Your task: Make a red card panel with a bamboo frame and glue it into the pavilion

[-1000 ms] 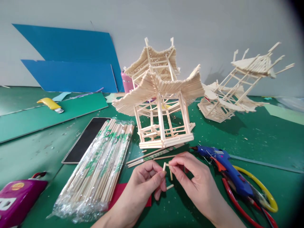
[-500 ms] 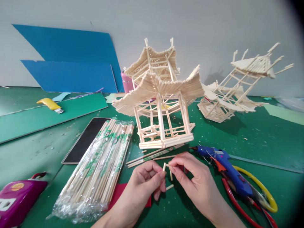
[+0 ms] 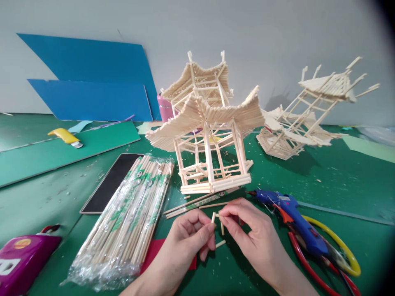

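Green mat underneath, both hands pinch short sticks together, their joint hidden by fingertips.

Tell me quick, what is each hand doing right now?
Left hand: closed, pinching a short wooden stick.
Right hand: closed, fingertips pinched on a second small stick piece joined to it.

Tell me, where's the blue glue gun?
The blue glue gun lies on the green table, just right of the right hand and in front of the stick pagoda.
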### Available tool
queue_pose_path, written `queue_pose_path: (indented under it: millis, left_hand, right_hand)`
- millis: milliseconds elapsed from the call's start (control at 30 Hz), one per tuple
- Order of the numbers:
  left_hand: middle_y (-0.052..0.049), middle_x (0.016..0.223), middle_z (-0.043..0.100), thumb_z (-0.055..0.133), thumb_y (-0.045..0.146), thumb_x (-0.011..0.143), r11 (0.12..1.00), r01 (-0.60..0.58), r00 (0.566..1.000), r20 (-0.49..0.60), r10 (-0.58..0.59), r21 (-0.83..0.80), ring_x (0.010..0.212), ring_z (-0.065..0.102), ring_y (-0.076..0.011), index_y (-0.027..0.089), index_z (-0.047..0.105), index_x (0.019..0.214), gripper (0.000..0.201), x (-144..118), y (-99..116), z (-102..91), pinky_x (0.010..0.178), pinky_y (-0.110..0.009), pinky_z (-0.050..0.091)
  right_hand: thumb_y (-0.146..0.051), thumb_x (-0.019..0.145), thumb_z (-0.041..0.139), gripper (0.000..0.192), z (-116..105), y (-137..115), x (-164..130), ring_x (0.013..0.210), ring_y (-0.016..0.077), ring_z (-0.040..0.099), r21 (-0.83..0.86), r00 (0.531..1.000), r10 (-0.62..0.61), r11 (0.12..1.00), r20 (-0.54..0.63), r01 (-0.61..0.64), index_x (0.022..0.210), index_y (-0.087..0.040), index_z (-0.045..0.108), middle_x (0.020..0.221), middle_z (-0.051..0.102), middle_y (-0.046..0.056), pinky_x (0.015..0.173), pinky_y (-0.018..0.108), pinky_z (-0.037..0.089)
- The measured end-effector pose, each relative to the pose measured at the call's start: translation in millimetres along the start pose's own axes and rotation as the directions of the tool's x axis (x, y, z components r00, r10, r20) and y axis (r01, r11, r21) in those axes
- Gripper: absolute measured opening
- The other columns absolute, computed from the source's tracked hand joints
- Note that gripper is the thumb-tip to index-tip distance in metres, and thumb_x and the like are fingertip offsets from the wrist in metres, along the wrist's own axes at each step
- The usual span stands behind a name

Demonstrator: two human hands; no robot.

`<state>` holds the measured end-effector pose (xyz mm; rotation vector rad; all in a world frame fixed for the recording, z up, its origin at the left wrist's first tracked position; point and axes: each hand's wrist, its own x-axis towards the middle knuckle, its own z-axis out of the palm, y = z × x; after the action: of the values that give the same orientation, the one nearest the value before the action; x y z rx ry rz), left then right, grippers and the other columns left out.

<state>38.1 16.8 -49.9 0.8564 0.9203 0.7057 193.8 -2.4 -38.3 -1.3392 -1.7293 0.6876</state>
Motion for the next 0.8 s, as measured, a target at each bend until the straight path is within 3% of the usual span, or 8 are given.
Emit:
queue_pose_path:
  millis: [800]
  left_hand:
    - [0.002, 0.050, 0.058, 0.060, 0.028, 0.076, 1.000, 0.004, 1.000, -0.001, -0.004, -0.011, 0.038, 0.042, -0.0029, 0.014, 0.052, 0.066, 0.019, 0.4, -3.2, -1.6, 0.040, -0.015, 0.027]
  right_hand:
    - [-0.013, 0.083, 0.050, 0.011, 0.0, 1.2, -0.4, 0.075, 0.0118, 0.056, -0.004, 1.000, 0.005, 1.000, 0.006, -0.005, 0.083, -0.020, 0.059, 0.080, 0.059, 0.001, 0.067, 0.023, 0.045]
